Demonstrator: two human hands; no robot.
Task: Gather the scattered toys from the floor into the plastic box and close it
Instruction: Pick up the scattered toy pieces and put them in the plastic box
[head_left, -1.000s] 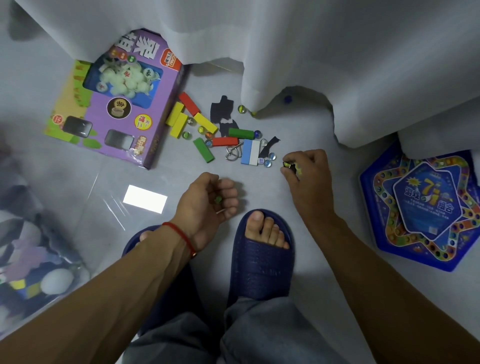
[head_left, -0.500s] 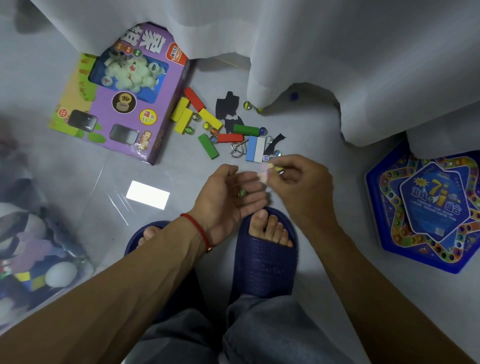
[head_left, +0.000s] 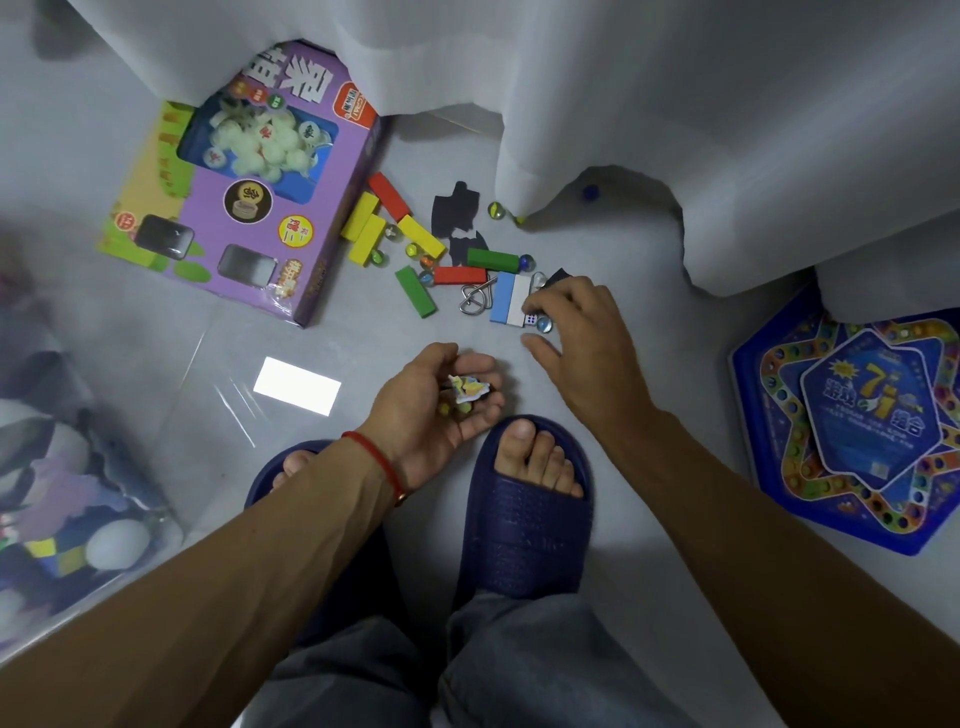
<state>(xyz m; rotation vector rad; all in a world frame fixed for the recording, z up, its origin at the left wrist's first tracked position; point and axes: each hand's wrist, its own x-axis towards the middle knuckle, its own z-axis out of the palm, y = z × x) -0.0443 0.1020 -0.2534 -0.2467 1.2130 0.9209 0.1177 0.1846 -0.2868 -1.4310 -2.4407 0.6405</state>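
Observation:
My left hand (head_left: 441, 400) lies palm up just above the floor, cupping a small printed toy piece (head_left: 467, 388) and a couple of marbles. My right hand (head_left: 576, 332) hovers with fingers spread over a white die (head_left: 529, 320) and a glass marble (head_left: 544, 325), beside a blue-and-white block (head_left: 510, 299). Coloured wooden blocks (head_left: 415, 236), more marbles, a metal wire puzzle (head_left: 475, 300) and black foam shapes (head_left: 456, 208) lie scattered beyond. The clear plastic box (head_left: 78, 509), with toys inside, stands at the left edge.
A purple chess-set carton (head_left: 311, 171) lies at the upper left. A blue star-shaped game board (head_left: 862, 426) lies at the right. White curtains (head_left: 675, 104) hang to the floor behind the toys, with a marble (head_left: 589, 193) under them. My slippered feet (head_left: 524, 499) stand below my hands.
My right hand put the printed piece into my left palm and moved back out over the die and marble. My left hand stays cupped, palm up.

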